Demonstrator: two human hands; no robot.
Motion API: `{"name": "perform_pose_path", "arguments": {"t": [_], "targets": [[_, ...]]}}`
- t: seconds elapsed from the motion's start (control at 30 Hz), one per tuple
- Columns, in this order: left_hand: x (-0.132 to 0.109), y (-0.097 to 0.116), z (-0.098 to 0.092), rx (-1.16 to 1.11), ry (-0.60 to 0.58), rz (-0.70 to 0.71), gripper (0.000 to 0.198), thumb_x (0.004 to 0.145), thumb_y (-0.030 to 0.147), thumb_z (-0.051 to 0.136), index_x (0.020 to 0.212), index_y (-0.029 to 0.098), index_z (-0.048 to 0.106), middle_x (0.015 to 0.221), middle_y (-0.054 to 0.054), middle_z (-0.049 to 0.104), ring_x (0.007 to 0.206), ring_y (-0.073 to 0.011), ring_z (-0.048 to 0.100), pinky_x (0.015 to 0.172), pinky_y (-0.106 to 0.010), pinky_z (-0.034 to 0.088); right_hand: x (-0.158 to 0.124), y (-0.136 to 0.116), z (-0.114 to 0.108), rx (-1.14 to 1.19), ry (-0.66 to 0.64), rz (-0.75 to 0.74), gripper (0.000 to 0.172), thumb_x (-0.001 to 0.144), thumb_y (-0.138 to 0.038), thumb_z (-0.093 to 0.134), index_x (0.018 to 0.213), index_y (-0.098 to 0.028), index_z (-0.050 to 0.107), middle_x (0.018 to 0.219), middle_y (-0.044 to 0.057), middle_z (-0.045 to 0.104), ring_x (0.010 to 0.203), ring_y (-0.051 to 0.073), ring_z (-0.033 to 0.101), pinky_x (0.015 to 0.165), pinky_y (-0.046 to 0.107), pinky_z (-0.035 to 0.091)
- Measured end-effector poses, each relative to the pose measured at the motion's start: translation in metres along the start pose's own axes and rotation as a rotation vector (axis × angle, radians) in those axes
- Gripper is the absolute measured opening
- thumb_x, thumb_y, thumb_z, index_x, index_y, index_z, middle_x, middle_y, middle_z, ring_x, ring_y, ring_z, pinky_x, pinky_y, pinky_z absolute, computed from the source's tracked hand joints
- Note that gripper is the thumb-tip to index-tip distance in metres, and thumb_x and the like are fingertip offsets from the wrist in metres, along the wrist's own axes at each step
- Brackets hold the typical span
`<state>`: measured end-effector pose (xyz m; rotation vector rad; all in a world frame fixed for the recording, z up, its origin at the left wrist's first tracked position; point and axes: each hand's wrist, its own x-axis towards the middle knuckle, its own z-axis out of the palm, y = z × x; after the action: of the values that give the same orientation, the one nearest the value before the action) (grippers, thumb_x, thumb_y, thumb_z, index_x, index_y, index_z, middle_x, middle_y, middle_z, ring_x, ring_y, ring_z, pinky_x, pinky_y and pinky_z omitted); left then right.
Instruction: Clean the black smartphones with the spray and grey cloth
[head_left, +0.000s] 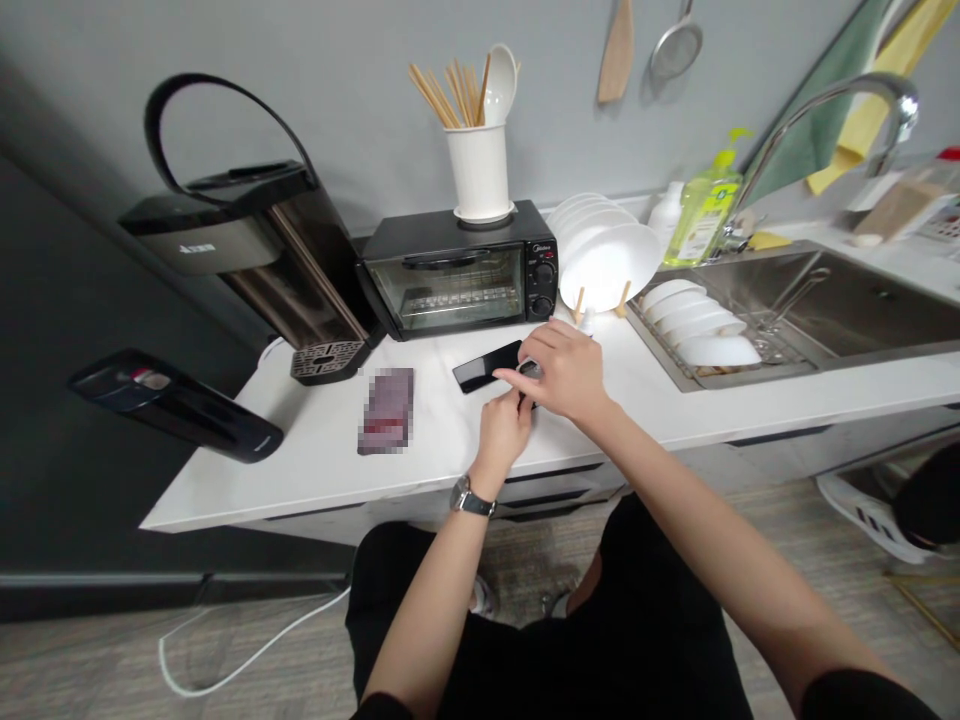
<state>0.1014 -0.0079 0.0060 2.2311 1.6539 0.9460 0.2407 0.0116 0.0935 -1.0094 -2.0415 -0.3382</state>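
Note:
Both hands meet over the white countertop [450, 440], close to its front edge. My left hand [504, 437], with a watch [471, 497] on its wrist, is closed around a small dark object [530, 370] with a greyish rounded top. My right hand [574, 368] curls over that object from above, thumb stretched to the left; most of it is hidden and I cannot make out its kind. Just left of the fingers lies a black phone [480, 370], flat on the counter. A small white tip [589, 322] shows behind my right hand.
A toaster oven [459, 285] carries a white utensil holder [480, 170]. Left stand a tall black dispenser [292, 260], a dark flask [187, 410] and a pixelated flat item [387, 410]. Right are racked plates [611, 262] and a sink [840, 320] with bowls. A person's shoe [874, 515] shows lower right.

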Motion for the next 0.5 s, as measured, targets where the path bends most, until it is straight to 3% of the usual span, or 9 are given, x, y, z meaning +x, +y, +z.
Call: {"name": "perform_pose_path", "arguments": {"t": [0.13,0.33,0.5], "targets": [[0.001,0.000,0.001,0.033,-0.004,-0.009,0.023,0.100,0.021,0.050,0.103,0.016,0.072,0.089,-0.013,0.078,0.077,-0.0283,0.073,0.068,-0.033,0.046,0.009,0.000,0.003,-0.040,-0.064,-0.109,0.041,0.108,-0.040,0.044,0.085,-0.019,0.070,0.083,0.007,0.069,0.087,0.024,0.057,0.095,0.042,0.039],[0.001,0.001,0.000,-0.004,0.026,-0.014,0.021,0.101,0.023,0.051,0.100,0.018,0.071,0.085,-0.010,0.077,0.075,-0.0257,0.072,0.067,-0.031,0.044,0.017,0.011,0.008,-0.007,-0.203,-0.348,0.041,0.111,-0.034,0.037,0.095,-0.019,0.071,0.091,0.007,0.070,0.088,0.022,0.057,0.081,0.038,0.036],[0.001,0.002,0.001,-0.040,0.036,-0.004,0.025,0.104,0.029,0.050,0.104,0.018,0.072,0.086,-0.010,0.078,0.073,-0.0236,0.072,0.066,-0.030,0.043,0.015,0.021,0.009,0.060,-0.163,-0.239,0.033,0.109,-0.038,0.042,0.114,-0.018,0.069,0.097,0.008,0.072,0.091,0.024,0.059,0.083,0.038,0.037]]}}
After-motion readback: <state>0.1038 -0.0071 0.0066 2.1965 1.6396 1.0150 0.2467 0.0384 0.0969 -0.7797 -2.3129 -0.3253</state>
